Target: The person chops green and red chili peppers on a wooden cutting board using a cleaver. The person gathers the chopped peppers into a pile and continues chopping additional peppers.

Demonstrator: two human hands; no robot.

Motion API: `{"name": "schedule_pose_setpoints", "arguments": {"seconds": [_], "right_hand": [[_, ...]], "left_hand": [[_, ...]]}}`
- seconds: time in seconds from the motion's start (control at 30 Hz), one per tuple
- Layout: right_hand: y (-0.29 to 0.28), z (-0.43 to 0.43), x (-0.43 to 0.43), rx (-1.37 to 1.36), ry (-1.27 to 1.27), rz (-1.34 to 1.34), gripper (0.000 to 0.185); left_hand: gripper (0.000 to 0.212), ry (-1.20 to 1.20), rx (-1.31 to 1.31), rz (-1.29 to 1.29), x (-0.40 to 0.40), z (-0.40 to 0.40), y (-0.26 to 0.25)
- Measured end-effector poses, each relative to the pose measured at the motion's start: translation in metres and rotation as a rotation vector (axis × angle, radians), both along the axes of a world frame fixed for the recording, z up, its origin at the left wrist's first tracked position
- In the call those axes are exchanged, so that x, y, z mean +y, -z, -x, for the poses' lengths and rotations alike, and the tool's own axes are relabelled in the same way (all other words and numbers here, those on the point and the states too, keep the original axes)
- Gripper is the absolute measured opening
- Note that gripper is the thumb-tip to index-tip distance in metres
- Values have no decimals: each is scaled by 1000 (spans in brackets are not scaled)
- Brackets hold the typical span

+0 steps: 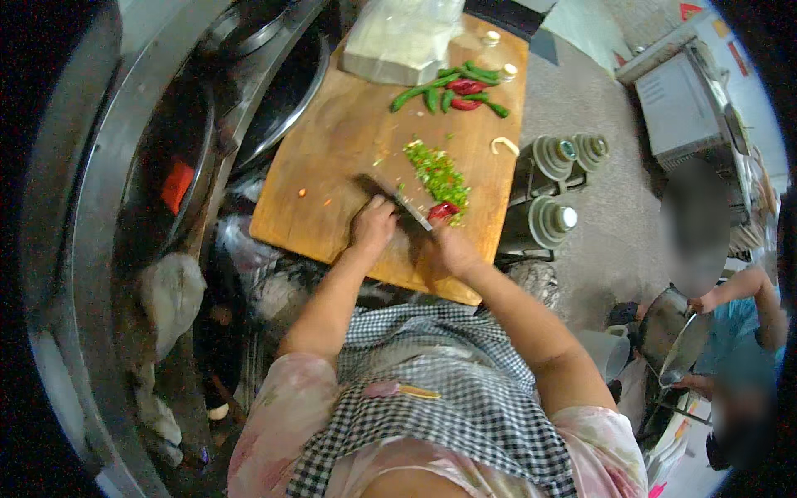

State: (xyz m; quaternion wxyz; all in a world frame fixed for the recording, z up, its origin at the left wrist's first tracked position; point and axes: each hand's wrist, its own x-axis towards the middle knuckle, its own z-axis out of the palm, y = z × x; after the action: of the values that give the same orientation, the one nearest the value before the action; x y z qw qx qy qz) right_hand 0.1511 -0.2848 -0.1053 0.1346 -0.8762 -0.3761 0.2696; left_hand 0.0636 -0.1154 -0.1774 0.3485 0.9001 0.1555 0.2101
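Observation:
A knife (405, 206) with a broad-looking blade, seen nearly edge-on, stands over the wooden cutting board (330, 149). My right hand (454, 249) is closed at the knife's near right end, where its handle is hidden. Close to the blade's left side is my left hand (375, 223), fingers bent; whether they touch or grip anything is unclear. Red pepper (443, 210) lies just past my right fingers, against a strip of chopped green pepper (439, 174) with red bits. Whole green and red peppers (464, 87) lie farther up the board.
A plastic-wrapped pale block (398, 50) and small white-capped jars (509, 71) stand at the board's far end. Metal flasks or canisters (548, 221) stand right of it. Large metal pans (299, 106) are at left. At far right, a person's hand (703, 302) holds a metal pot.

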Motion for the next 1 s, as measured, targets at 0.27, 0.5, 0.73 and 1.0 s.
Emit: {"name": "schedule_pose_setpoints", "arguments": {"seconds": [0.27,0.5,0.73,1.0], "right_hand": [[-50,-4,-1,33,-33,-94,24],[-39,-10,4,56,-102,-151,21],[-9,-9,8,90,87,-278,24],[-31,-3,4,41,5,-150,24]], "left_hand": [[14,-16,-58,63,-6,-6,-7],[10,-29,-65,44,-7,-5,-10],[9,-11,-209,127,-7,-10,-2],[9,-21,-123,52,-5,-6,-5]]}}
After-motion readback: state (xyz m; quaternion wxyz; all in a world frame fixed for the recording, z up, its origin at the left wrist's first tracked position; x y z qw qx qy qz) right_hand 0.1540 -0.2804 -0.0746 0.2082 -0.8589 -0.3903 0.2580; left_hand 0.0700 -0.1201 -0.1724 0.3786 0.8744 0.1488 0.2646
